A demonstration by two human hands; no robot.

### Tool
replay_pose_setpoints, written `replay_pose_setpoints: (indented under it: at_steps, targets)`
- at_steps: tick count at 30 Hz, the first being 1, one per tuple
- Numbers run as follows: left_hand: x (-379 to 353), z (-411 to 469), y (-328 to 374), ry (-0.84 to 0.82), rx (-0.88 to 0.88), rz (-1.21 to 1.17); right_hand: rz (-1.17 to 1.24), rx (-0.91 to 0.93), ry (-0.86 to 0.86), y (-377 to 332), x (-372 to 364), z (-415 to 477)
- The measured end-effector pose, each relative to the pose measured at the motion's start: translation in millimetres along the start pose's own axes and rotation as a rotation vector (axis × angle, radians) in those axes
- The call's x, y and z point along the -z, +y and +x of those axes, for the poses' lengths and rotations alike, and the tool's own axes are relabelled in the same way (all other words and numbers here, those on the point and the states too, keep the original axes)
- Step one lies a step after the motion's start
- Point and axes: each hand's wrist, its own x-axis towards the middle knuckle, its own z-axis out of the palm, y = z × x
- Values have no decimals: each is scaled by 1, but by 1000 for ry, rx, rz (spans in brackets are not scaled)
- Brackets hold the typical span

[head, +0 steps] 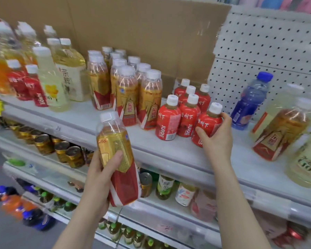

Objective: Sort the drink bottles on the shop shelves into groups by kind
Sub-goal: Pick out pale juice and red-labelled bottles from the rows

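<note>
Left hand (100, 174) grips gold bottle (114, 139) near red bottle (209, 124).

Glossy clear-plastic bottles (126, 90) (shiny labels), matt cardboard backing (142, 33).

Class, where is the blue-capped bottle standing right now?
Head view, right side: the blue-capped bottle stands on the upper shelf, right of the red juice bottles.

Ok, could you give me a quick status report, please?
Left hand holds gold bottle. Right hand grips red bottle beside red group. Way to gold group open.
</note>
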Motion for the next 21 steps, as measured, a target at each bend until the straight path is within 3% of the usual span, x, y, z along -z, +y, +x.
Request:
replay_pose_setpoints:
  at_steps: [6, 11, 16, 21]
  targets:
    - [-2, 10, -1, -6, -23, 19, -111, -4, 20, -6, -3, 4]
    - [5, 21, 3, 65, -88, 15, -94, 314, 215, -69, -18, -9]
    - [29, 45, 31, 115, -170, 3, -87, 561, -98, -132, -60, -4]
    - [54, 117, 81, 79, -370, 209, -441, 499, -296, -175, -96, 37]
